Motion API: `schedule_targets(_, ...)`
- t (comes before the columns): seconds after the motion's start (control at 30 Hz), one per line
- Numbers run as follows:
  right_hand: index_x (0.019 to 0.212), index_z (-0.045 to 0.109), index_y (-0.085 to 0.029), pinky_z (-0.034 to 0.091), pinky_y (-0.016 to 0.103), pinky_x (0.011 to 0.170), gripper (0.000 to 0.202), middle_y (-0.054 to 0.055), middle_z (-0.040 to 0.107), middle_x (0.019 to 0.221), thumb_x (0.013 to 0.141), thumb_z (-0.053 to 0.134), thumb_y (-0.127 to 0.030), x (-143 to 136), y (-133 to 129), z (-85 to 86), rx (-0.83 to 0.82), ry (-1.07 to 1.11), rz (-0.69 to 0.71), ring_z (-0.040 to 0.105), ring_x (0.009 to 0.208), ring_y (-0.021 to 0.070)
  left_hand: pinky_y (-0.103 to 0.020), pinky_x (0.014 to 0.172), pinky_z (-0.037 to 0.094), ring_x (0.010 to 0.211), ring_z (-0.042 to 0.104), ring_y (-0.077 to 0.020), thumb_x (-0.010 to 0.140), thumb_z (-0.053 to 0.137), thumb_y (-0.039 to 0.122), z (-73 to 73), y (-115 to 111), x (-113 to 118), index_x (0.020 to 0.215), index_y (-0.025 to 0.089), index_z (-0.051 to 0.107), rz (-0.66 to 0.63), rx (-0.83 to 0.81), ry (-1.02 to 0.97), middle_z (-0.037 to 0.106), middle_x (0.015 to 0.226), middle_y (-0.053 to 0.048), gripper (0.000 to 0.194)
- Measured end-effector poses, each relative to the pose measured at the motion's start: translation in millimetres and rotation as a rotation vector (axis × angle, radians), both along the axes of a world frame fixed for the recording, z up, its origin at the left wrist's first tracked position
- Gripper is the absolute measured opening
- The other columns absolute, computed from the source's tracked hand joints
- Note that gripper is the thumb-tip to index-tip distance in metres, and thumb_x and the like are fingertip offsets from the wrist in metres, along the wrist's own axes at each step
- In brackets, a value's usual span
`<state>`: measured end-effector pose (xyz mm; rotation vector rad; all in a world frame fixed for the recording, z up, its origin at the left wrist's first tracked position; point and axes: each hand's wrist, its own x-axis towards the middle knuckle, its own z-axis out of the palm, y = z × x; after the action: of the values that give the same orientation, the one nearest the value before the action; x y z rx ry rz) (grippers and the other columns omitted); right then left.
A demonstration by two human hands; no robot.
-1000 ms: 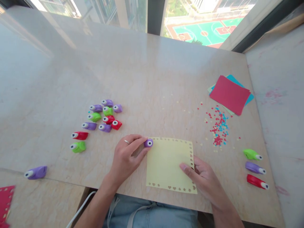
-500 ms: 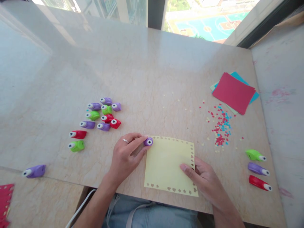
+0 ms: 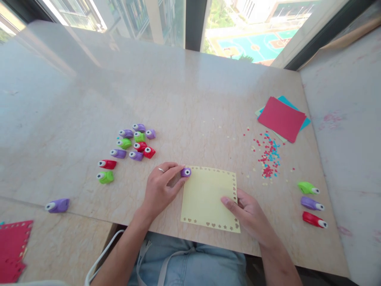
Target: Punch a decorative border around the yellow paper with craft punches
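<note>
A pale yellow sheet of paper (image 3: 208, 198) lies before me, with small star and heart holes along its top, right and bottom borders. My left hand (image 3: 163, 184), a ring on one finger, pinches a purple craft punch (image 3: 186, 172) with a star on its white button. That punch sits at the sheet's top left corner, over the edge. My right hand (image 3: 248, 212) grips the sheet's right edge, thumb on top and fingers underneath, mostly hidden.
Several purple, green and red punches (image 3: 136, 155) cluster at left; a purple punch (image 3: 58, 205) lies nearer. Punched red sheets (image 3: 14, 242) are at lower left. Confetti (image 3: 269, 159) lies right, below stacked coloured paper (image 3: 282, 119). Three punches (image 3: 311, 203) line the right side.
The view has tilted up and shifted slightly, so everything appears moved. Both hands keep their holds on the punch and the sheet, with little other visible change.
</note>
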<state>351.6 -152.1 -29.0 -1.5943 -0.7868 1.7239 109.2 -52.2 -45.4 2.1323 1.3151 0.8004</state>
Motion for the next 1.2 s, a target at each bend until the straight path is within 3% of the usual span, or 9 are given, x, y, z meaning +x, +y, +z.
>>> schedule_targets(0.63, 0.125, 0.062, -0.017, 0.057, 0.042, 0.082, 0.051, 0.013, 0.071, 0.113, 0.084, 0.068, -0.047, 4, -1, -8.9, 0.082, 0.051, 0.005, 0.071, 0.093, 0.0274, -0.031, 0.075, 0.054, 0.085, 0.065, -0.0184, 0.085, 0.067, 0.027, -4.2, 0, 0, 0.106, 0.02, 0.069, 0.001, -0.018, -0.018, 0.068, 0.104, -0.008, 0.022)
schedule_targets(0.83, 0.127, 0.06, -0.016, 0.058, 0.043, 0.082, 0.057, 0.013, 0.072, 0.111, 0.081, 0.069, -0.05, 4, 2, -6.1, 0.088, 0.062, 0.019, 0.071, 0.093, 0.0284, -0.034, 0.079, 0.054, 0.086, 0.065, -0.0185, 0.086, 0.065, 0.029, -4.4, 0, 0, 0.107, 0.02, 0.069, -0.008, 0.013, -0.015, 0.068, 0.103, -0.008, 0.023)
schedule_targets(1.2, 0.123, 0.06, -0.015, 0.055, 0.038, 0.083, 0.051, 0.012, 0.07, 0.113, 0.087, 0.061, -0.051, -1, 4, 1.2, 0.197, -0.012, 0.052, 0.069, 0.096, 0.0256, -0.034, 0.084, 0.051, 0.095, 0.063, -0.0198, 0.088, 0.062, 0.029, 0.2, -2, 1, 0.109, 0.019, 0.066, -0.029, 0.011, -0.03, 0.067, 0.104, -0.008, 0.024)
